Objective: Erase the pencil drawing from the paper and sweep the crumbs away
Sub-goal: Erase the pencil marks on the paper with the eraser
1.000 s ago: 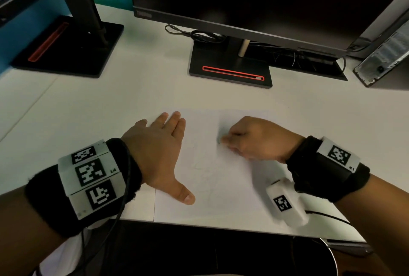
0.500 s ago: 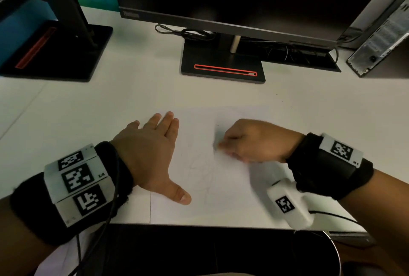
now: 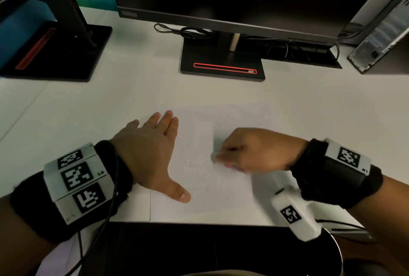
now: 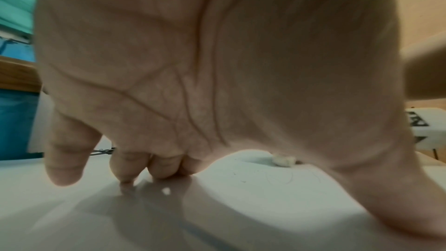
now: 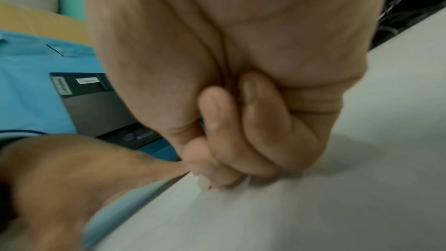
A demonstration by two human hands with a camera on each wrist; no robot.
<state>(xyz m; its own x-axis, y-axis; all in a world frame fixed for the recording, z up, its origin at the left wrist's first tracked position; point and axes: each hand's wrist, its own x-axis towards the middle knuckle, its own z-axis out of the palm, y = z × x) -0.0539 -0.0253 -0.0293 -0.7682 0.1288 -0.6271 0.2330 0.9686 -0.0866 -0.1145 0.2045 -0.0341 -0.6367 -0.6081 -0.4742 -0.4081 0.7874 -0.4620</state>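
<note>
A white sheet of paper (image 3: 221,198) lies on the white desk near its front edge, with faint pencil lines (image 3: 199,178) across its middle. My left hand (image 3: 152,149) lies flat, fingers straight, pressing the paper's left side, thumb spread toward me. My right hand (image 3: 250,154) is curled and pinches a small pale eraser (image 3: 213,158) whose tip touches the paper at the drawing. In the left wrist view the eraser (image 4: 283,159) shows as a whitish lump on the sheet, with faint lines (image 4: 282,177) in front of it. The right wrist view is blurred; the eraser tip (image 5: 204,185) peeks below the fingertips.
A monitor on a black stand (image 3: 222,63) is behind the paper, with cables (image 3: 190,31) at its foot. A second black stand (image 3: 59,52) is at the far left and a computer case (image 3: 380,32) at the far right. The desk's front edge (image 3: 199,222) runs just below the sheet.
The right hand has rubbed the eraser a little down and toward me on the drawing. The left hand stays flat on the paper. The head view has shifted slightly.
</note>
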